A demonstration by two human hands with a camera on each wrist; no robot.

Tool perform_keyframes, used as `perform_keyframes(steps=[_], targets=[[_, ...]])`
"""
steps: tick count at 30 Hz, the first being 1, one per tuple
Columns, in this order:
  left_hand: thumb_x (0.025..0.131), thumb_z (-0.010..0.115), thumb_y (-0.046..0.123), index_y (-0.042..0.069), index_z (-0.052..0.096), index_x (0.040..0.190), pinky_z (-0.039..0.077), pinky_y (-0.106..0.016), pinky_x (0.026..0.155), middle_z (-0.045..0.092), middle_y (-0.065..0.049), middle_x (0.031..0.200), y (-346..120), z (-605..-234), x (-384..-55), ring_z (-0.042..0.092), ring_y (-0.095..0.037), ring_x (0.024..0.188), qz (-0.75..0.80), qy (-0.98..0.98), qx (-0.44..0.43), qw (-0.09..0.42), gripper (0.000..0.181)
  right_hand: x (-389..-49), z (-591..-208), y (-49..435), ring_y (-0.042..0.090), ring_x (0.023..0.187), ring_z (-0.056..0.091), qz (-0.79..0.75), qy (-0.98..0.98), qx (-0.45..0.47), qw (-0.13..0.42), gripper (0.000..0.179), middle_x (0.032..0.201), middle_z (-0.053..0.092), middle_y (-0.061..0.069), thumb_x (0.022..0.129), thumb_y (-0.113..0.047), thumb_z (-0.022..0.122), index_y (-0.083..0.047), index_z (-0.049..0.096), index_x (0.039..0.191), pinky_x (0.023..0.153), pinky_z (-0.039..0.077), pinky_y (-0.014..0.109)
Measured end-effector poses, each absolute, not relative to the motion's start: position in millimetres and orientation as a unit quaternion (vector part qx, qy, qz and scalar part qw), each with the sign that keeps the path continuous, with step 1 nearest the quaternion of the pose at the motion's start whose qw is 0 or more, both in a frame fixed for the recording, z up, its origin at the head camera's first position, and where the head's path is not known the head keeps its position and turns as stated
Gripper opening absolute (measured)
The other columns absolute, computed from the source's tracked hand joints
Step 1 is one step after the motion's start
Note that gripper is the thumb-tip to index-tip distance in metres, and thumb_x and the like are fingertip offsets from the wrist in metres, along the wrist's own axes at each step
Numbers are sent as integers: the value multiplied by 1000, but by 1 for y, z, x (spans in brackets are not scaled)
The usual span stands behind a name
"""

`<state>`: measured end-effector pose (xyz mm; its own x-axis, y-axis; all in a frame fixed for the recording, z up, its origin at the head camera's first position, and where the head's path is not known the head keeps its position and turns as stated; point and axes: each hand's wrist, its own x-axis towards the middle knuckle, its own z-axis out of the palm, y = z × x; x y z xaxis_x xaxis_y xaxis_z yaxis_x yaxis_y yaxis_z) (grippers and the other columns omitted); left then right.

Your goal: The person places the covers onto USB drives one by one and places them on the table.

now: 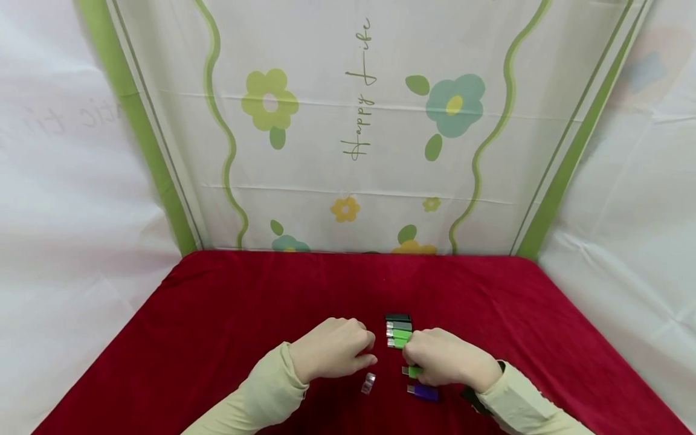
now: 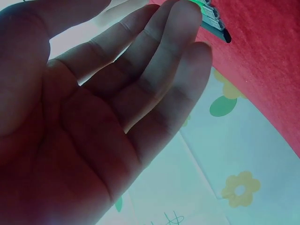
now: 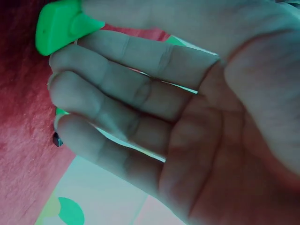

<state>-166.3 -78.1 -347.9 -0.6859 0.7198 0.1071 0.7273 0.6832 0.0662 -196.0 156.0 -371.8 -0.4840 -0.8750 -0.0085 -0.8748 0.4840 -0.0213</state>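
Observation:
My right hand (image 1: 437,357) pinches a green USB stick (image 3: 58,30) between thumb and index finger, low over the red cloth, its metal plug pointing left in the head view. Just nearer me lies a purple USB stick (image 1: 425,393). Beyond the right hand, several sticks lie side by side in a row: a black one (image 1: 398,317), a grey one (image 1: 402,326) and two green ones (image 1: 402,334), the nearest partly covered by the hand. My left hand (image 1: 336,349) hovers left of them, fingers loosely bent around nothing. Below its thumb lie small clear plastic pieces (image 1: 368,383).
A red velvet cloth (image 1: 261,296) covers the table. White curtains with flowers and green stripes (image 1: 310,163) enclose it at the back and both sides. A dark band (image 1: 501,366) sits on the right wrist.

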Motion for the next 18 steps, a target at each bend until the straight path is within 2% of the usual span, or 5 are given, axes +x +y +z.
perform_keyframes(steps=[5,13,18], targets=[[90,73,27,22,50,61,32,-17,46,39,12,57,-78,-347,-165,36,-3,50,-52,-916,-396,38,37,-195,-371,157,4,54,19,-8,861,-509,2,50,51,26,-15,62,-2,81,-21,35,52,45,23,20],[90,73,27,22,50,61,32,-17,46,39,12,57,-79,-349,-166,36,-2,50,-52,-916,-396,38,37,-199,-378,155,5,54,19,3,861,-508,-11,50,49,22,-15,62,0,77,-21,33,51,46,22,19],[90,73,27,21,49,61,30,-17,46,38,11,56,-78,-349,-167,31,-3,51,-51,-915,-400,29,39,-198,-378,156,5,52,23,19,860,-509,-15,47,51,28,-14,57,-1,76,-21,35,52,45,25,21]])
